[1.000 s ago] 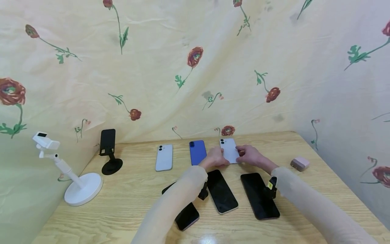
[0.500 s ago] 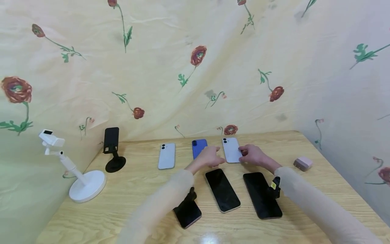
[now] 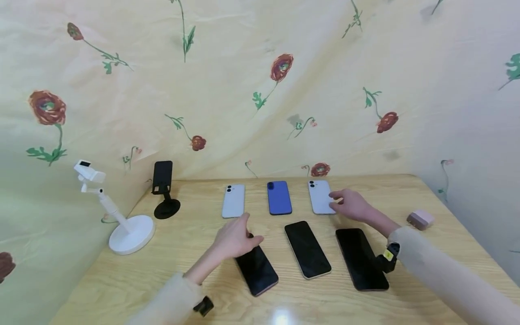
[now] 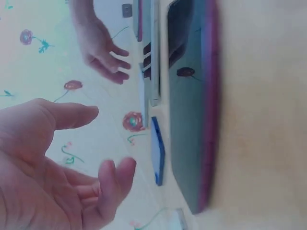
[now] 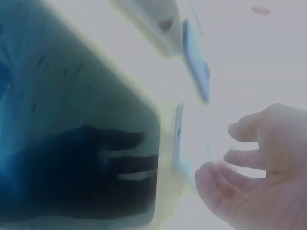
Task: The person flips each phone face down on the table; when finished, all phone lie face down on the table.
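Note:
My left hand [image 3: 234, 239] hovers over the far end of the left black-screened phone [image 3: 257, 271], thumb and fingers spread with nothing between them. In the left wrist view that phone shows a purple edge, apart from the fingers. My right hand [image 3: 352, 206] is at the right side of a white phone [image 3: 320, 197] lying back up in the far row. Its fingers are loosely bent; whether they touch the phone is hard to tell. A blue phone [image 3: 279, 197] and another white phone [image 3: 233, 201] complete that row. Screen-up phones lie at the centre [image 3: 307, 249] and right [image 3: 361, 258].
A black phone stand [image 3: 167, 207] and a white stand [image 3: 132, 234] with a jointed arm stand at the left. A small pink and brown block [image 3: 420, 219] sits near the right edge. Patterned cloth [image 3: 227, 90] hangs behind the wooden table [image 3: 195, 253].
My left hand has left the right white phone and moved left and nearer, over the left dark phone. My right hand stays beside the white phone. The head view has shifted left.

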Available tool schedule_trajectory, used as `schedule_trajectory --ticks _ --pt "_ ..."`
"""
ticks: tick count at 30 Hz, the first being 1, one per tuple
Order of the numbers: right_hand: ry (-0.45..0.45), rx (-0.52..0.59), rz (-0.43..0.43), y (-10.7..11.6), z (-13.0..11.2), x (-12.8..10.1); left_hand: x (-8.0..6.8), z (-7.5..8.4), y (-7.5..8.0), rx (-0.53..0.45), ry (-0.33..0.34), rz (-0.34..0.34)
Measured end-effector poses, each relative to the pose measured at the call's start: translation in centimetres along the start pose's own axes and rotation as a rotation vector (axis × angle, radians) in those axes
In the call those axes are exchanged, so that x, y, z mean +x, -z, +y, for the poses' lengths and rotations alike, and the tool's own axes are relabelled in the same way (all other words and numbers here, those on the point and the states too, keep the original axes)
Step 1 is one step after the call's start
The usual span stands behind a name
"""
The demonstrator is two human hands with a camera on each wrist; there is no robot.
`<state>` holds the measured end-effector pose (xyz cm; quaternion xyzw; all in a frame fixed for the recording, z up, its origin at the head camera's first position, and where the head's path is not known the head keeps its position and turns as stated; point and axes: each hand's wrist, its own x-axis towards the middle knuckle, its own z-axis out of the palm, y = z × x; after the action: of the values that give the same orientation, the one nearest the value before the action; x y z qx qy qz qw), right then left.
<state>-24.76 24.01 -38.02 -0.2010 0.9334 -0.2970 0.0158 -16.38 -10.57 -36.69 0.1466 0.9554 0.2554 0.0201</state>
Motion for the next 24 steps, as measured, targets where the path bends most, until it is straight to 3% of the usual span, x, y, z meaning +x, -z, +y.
schedule_trajectory --ticks 4,9,15,20,24 --pt "0.046 0.114 -0.009 -1.1 -2.7 -0.9 -2.5 -0.9 -0.1 -0.049 0.024 0.036" --pt "0.053 0.315 -0.138 -3.2 -6.3 -1.7 -4.7 -1.5 -0.7 -0.045 0.048 0.084" --pt "0.006 0.509 -0.3 -5.0 -9.5 -2.2 -6.8 -1.7 -1.7 0.022 0.048 0.034" --pt "-0.019 0.562 -0.389 -6.4 -11.4 -2.6 -7.6 -2.0 -2.5 0.051 0.059 -0.003" --pt "-0.036 0.545 -0.403 -7.6 -12.5 -3.0 -8.3 -2.2 -3.2 0.041 0.063 -0.018"
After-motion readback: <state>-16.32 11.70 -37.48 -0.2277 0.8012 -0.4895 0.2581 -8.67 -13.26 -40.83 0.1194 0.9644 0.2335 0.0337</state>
